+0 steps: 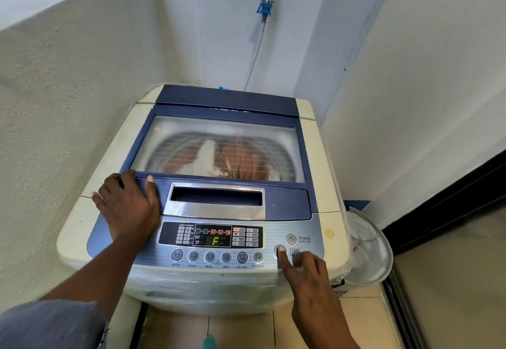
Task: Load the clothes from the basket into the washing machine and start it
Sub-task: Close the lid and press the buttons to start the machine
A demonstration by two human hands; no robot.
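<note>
Clothes, white and rust-brown (232, 157), lie in the drum under the shut, see-through lid (219, 146) of the cream-and-blue top-loading washing machine (315, 173), wedged into a white-walled corner. Left hand (128, 206) flat, fingers spread, on lid's front edge. Right hand (306, 269) curled, forefinger on round start button (277, 250). White mesh basket (369, 247) beside machine's right flank.

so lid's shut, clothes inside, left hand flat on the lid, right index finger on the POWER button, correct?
Not quite. The head view shows the right hand with its index fingertip on the START/PAUSE button, not the POWER button above it. The rest holds: lid shut, clothes inside, left hand flat on it.
</note>
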